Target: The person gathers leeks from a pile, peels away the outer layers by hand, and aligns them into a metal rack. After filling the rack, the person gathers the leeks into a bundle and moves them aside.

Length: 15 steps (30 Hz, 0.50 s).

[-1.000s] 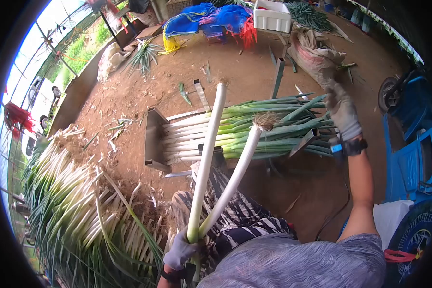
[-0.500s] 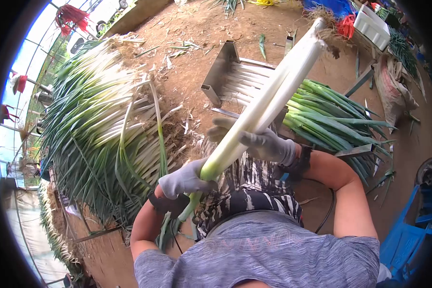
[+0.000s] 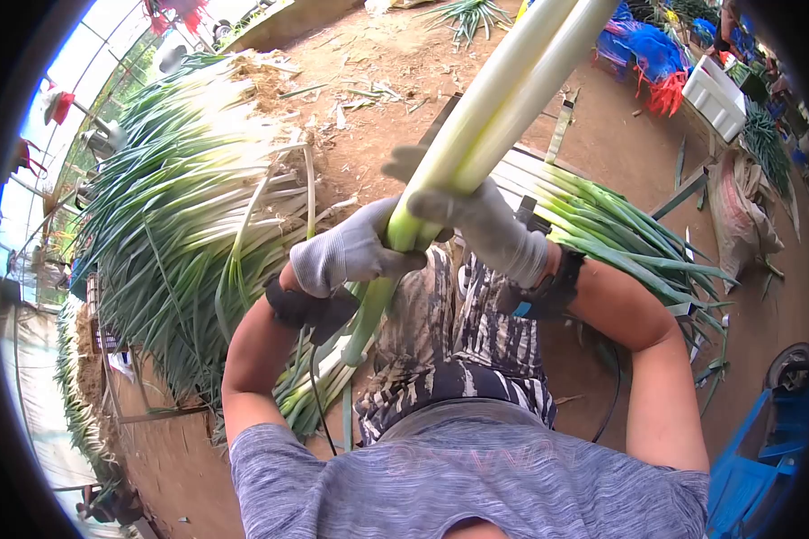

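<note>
Two thick leeks (image 3: 503, 99), white above and green below, slant up across the middle of the view, side by side; their upper ends are out of frame. My left hand (image 3: 355, 250), in a grey glove, is closed around their green lower part. Just above it, my gloved right hand (image 3: 490, 225) wraps them, thumb in front and blurred fingers stretched out behind. Green leaves hang below my left hand. Behind the held leeks, a bundle of leeks (image 3: 602, 211) lies with its green tops toward the right, partly hidden.
A large pile of leeks (image 3: 189, 207) lies on the left, roots inward. A metal bar (image 3: 562, 126) stands up near the bundle. At the right are a white crate (image 3: 715, 94), a crumpled sack (image 3: 742, 207) and a blue plastic object (image 3: 755, 458). Leaf scraps litter the dirt floor.
The leeks have risen, so their root ends have left the view. My hands have moved up and closer together, with the left still around the green part. The view has shifted slightly.
</note>
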{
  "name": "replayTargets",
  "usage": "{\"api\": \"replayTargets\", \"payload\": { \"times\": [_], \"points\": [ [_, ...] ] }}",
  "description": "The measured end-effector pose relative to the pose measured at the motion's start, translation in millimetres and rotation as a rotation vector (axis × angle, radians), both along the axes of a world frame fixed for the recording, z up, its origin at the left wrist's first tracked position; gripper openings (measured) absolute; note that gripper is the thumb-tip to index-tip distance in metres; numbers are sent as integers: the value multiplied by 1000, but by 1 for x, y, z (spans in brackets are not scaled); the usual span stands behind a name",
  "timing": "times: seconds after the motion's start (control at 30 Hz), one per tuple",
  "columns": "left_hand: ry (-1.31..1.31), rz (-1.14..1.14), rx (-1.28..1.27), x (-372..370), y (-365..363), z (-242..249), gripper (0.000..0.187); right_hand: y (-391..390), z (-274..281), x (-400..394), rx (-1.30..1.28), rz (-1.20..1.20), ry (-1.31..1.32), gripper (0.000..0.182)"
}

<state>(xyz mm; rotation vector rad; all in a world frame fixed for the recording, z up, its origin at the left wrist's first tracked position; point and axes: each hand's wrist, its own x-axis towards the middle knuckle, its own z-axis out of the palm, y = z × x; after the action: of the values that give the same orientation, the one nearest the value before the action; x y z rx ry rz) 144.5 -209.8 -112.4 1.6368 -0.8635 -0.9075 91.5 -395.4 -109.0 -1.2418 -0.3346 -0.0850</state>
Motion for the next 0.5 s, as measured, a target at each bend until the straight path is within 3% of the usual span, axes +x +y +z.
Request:
{"api": "replayTargets", "payload": {
  "times": [0.13, 0.2, 0.27, 0.33, 0.4, 0.5],
  "points": [
    [-181, 9, 0, 3, -11, 51, 41, 0, 22, 6, -101, -28, -152, 62],
    [-64, -30, -74, 7, -17, 94, 48, -9, 47, 14, -49, -69, -223, 58],
    [-296, 58, -127, -4, -23, 109, 63, -18, 81, 18, 112, -118, -309, 55],
    [-707, 198, -135, -13, -31, 105, 72, -35, 120, 18, 194, -138, -429, 52],
    [-861, 172, -109, 8, -25, 101, 77, -56, 158, 8, 191, -194, -523, 53],
    [-953, 354, -49, 49, -31, 53, 75, -96, 215, -24, 95, -198, -678, 53]
  ]
}}
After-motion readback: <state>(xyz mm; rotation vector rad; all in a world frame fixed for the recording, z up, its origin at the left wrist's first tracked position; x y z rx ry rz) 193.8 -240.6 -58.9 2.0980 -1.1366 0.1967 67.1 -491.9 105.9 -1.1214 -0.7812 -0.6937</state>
